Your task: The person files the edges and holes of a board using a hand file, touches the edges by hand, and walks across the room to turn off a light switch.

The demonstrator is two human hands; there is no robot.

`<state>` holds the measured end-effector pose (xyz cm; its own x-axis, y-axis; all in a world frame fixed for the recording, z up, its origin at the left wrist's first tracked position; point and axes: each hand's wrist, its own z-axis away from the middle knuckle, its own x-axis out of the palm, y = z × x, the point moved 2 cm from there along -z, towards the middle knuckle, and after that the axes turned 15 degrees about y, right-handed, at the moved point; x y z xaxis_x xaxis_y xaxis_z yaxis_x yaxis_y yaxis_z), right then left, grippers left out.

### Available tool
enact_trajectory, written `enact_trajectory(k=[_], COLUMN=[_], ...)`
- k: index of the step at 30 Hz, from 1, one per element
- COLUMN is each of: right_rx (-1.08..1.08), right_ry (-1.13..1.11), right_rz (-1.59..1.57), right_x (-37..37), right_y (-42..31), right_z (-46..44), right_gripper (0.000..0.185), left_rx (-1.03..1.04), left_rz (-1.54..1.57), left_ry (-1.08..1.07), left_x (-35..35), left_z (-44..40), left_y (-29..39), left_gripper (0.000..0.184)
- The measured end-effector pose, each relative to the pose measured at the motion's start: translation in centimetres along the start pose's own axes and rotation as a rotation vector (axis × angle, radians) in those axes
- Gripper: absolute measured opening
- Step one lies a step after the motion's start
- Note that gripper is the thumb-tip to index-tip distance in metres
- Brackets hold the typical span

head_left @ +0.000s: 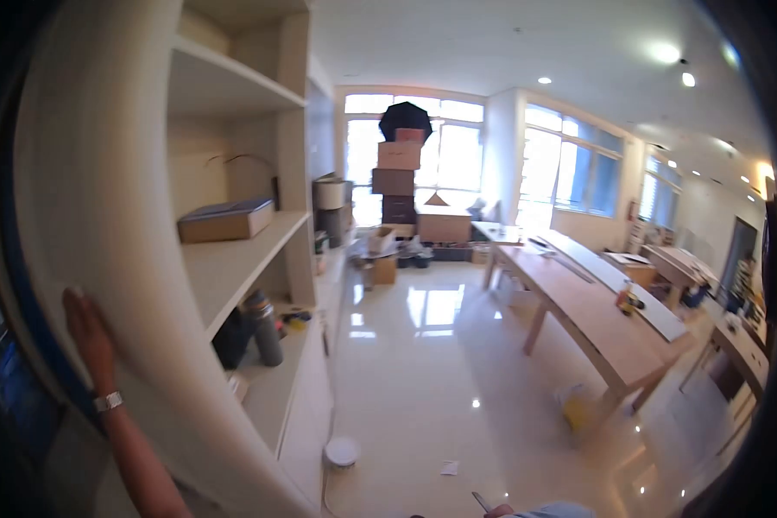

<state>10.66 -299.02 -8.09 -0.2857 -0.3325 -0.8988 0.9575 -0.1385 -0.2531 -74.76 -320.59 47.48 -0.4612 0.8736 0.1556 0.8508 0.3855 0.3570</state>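
My left hand (88,328), with a metal-banded watch (109,401) at the wrist, rests on the pale curved-looking side panel (104,173) of a shelf unit. Its fingers are stretched out and hold nothing. At the bottom edge, only a small part of my right hand (499,511) shows, beside a light sleeve (552,510). Its fingers are closed around a thin, pen-like object (480,500), too little of which is visible to name exactly.
Right of the panel, the shelves carry a flat box (226,223) and a grey bottle (265,332). A white round tub (342,452) stands on the glossy floor. Along the right runs a long wooden table (570,298) with a yellow tool (628,300). Stacked boxes (397,182) stand by the far window.
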Motion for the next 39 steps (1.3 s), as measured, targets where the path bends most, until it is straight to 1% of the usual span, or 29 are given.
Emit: enact_trajectory(k=[2,3,7,13,17,19,21,23,25,27,28,32,34,37,39], right_rx=[0.057,0.079,0.15,0.226,0.26,0.286,0.266,0.106,0.125,0.332,0.316,0.28,0.271,0.261,0.252], right_ry=[-0.007,-0.008,-0.011,0.002,0.019,0.04,0.067,0.027,0.015,0.035,0.038,0.061,0.056,0.046,0.04], right_rz=[-0.011,-0.012,-0.02,-0.03,-0.029,-0.023,-0.029,-0.184,-0.214,-0.118,-0.121,-0.152,-0.158,-0.167,-0.162], right_x=[0.3,0.5,1.2,1.3,1.7,2.1,1.4,-1.0,-0.7,1.2,1.6,1.5,1.2,1.1,1.0], right_y=[0.9,1.2,2.3,3.3,4.1,4.4,4.0,3.4,3.2,3.1,3.2,3.5,3.9,4.5,5.2], right_z=[0.9,1.2,2.4,3.5,3.4,3.6,4.2,6.3,6.2,4.7,4.8,4.7,4.8,5.2,5.4], right_gripper=[0.038,0.038,0.038,0.039,0.039,0.04,0.04,0.046,0.05,0.052,0.052,0.053,0.053,0.052,0.052], left_rx=[-0.136,-0.158,-0.205,-0.08,-0.075,-0.073,-0.052,-0.043,-0.039,-0.069,-0.086,0.035,-0.009,-0.233,-0.069], left_rz=[0.021,0.063,0.136,0.17,0.145,0.128,0.117,0.101,0.085,0.103,0.113,0.09,0.108,0.271,0.152], left_ry=[-0.003,0.011,0.075,0.066,0.094,0.105,0.068,0.032,-0.001,-0.002,-0.002,0.015,-0.027,0.008,-0.063], left_x=[0.0,-0.3,-0.4,-1.0,-0.9,-0.8,-1.2,-1.6,-1.7,-1.5,-1.5,-1.6,-1.8,-2.4,-2.2], left_z=[-1.3,-1.7,-0.7,1.0,2.7,3.3,2.4,1.8,1.4,2.1,2.7,6.2,7.1,7.9,9.0], left_y=[2.7,4.1,5.6,5.2,3.6,3.8,4.2,3.9,3.1,2.8,2.6,1.2,0.7,2.1,-0.9], left_gripper=[0.069,0.075,0.076,0.068,0.064,0.064,0.065,0.066,0.067,0.066,0.066,0.061,0.059,0.058,0.054])
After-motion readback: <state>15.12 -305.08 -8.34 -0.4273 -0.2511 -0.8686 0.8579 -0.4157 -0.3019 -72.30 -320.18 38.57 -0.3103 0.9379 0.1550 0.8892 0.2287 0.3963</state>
